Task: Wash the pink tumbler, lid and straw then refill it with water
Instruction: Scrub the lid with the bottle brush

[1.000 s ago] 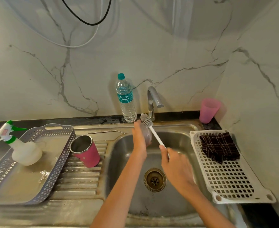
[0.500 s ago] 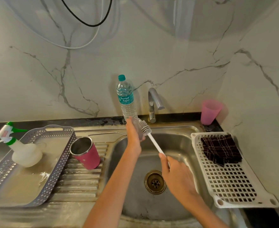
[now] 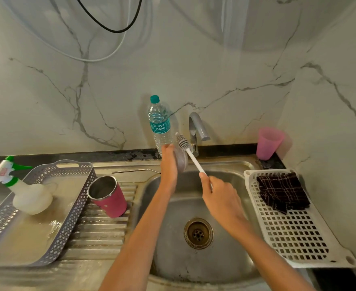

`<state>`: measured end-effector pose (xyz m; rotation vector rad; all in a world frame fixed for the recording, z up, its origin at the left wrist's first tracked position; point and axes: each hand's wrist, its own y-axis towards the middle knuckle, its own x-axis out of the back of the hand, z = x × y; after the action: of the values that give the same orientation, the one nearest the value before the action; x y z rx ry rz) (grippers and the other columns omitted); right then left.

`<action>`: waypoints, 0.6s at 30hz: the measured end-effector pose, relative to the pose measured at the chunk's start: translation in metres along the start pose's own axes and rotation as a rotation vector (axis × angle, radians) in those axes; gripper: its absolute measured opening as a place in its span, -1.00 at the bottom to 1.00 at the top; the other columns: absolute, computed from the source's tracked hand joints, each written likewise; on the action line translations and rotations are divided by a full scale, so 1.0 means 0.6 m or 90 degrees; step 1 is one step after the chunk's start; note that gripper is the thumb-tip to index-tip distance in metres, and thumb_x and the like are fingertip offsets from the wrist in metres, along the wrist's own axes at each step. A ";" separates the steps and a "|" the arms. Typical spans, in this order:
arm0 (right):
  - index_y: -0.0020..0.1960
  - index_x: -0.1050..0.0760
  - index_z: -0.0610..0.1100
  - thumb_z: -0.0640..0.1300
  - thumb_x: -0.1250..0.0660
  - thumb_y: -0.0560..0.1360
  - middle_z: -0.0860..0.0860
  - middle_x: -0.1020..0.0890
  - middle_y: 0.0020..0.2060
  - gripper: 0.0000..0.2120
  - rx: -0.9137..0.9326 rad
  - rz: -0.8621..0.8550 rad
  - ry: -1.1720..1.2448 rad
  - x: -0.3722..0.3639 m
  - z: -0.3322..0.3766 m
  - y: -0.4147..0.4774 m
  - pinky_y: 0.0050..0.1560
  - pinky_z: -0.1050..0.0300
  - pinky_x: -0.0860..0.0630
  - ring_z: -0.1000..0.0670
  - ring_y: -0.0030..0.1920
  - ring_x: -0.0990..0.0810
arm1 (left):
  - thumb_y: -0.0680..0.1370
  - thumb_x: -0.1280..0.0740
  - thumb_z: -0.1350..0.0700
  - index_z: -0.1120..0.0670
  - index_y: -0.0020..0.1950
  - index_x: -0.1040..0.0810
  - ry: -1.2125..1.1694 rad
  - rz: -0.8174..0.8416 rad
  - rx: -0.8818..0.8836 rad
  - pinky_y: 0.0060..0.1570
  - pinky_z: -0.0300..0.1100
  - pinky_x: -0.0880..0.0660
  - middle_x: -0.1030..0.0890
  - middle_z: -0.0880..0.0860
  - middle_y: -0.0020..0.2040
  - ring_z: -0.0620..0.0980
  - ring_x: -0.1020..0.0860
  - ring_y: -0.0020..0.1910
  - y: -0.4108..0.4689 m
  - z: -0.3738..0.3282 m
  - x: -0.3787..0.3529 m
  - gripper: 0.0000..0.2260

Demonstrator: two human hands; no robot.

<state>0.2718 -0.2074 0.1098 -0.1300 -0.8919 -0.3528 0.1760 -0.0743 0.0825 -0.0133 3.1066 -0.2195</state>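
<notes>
Left hand point(image 3: 168, 162): gripped the clear lid point(image 3: 182, 163) on edge, fingers curled round it.
Right hand point(image 3: 219, 194): clamped round the brush point(image 3: 190, 154) handle; bristles just above the lid, by the tap point(image 3: 196, 127).
Tumbler point(image 3: 108, 196): pink, tilted on the drainboard point(image 3: 101, 232), well left of the left hand.
Straw point(image 3: 135, 170): metal, flat, just left of the left hand.

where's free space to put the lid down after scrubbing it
The ribbed drainboard is bare in front of the pink tumbler, between the grey tray and the sink basin. The white rack is bare nearer than the dark cloth. Crowded: the back ledge around the bottle, tap, left hand with lid, right hand with brush.
</notes>
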 end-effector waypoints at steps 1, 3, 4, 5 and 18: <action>-0.25 -0.40 -0.02 0.21 0.06 0.62 0.05 -0.49 -0.43 -0.54 0.011 0.008 -0.009 -0.004 -0.002 -0.008 -0.40 0.13 -0.31 0.10 -0.42 -0.43 | 0.68 -0.05 -0.01 0.10 0.26 -0.41 0.010 -0.013 -0.003 -0.03 -0.22 -0.39 -0.52 0.03 0.00 -0.01 -0.53 0.07 0.011 -0.004 0.007 -0.72; -0.27 -0.38 -0.03 0.21 0.07 0.62 0.05 -0.47 -0.46 -0.53 0.033 0.020 -0.015 -0.009 -0.008 -0.031 -0.44 0.16 -0.29 0.09 -0.45 -0.42 | 0.67 -0.05 -0.05 0.14 0.19 -0.44 0.000 -0.026 0.003 -0.05 -0.21 -0.42 -0.53 0.06 -0.04 0.03 -0.55 0.03 0.024 -0.010 0.019 -0.67; -0.27 -0.39 -0.03 0.21 0.07 0.62 0.05 -0.47 -0.46 -0.53 0.033 0.018 -0.009 -0.007 -0.008 -0.033 -0.44 0.17 -0.28 0.09 -0.45 -0.42 | 0.65 -0.05 -0.09 0.14 0.16 -0.45 -0.014 -0.022 0.008 0.02 -0.16 -0.45 -0.53 0.12 -0.02 0.05 -0.54 0.02 0.021 -0.013 0.019 -0.65; -0.25 -0.40 -0.02 0.21 0.06 0.62 0.06 -0.48 -0.46 -0.53 0.026 0.010 -0.007 -0.003 -0.007 -0.025 -0.45 0.17 -0.28 0.10 -0.45 -0.43 | 0.63 -0.06 -0.11 0.11 0.16 -0.44 -0.003 -0.012 -0.007 0.11 -0.09 -0.44 -0.52 0.19 0.03 0.11 -0.53 0.05 0.017 -0.012 0.017 -0.66; -0.22 -0.42 -0.01 0.23 0.08 0.62 0.03 -0.52 -0.38 -0.53 0.001 0.017 0.001 0.017 -0.005 0.012 -0.23 -0.01 -0.52 -0.02 -0.28 -0.56 | 0.66 -0.12 0.20 0.14 0.14 -0.36 0.233 0.088 -0.236 -0.11 -0.28 -0.41 -0.48 -0.04 -0.10 -0.19 -0.46 -0.14 -0.020 -0.010 0.013 -0.91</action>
<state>0.2821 -0.2041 0.1162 -0.1394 -0.8880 -0.3275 0.1682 -0.0855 0.0899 0.2603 3.4358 0.4031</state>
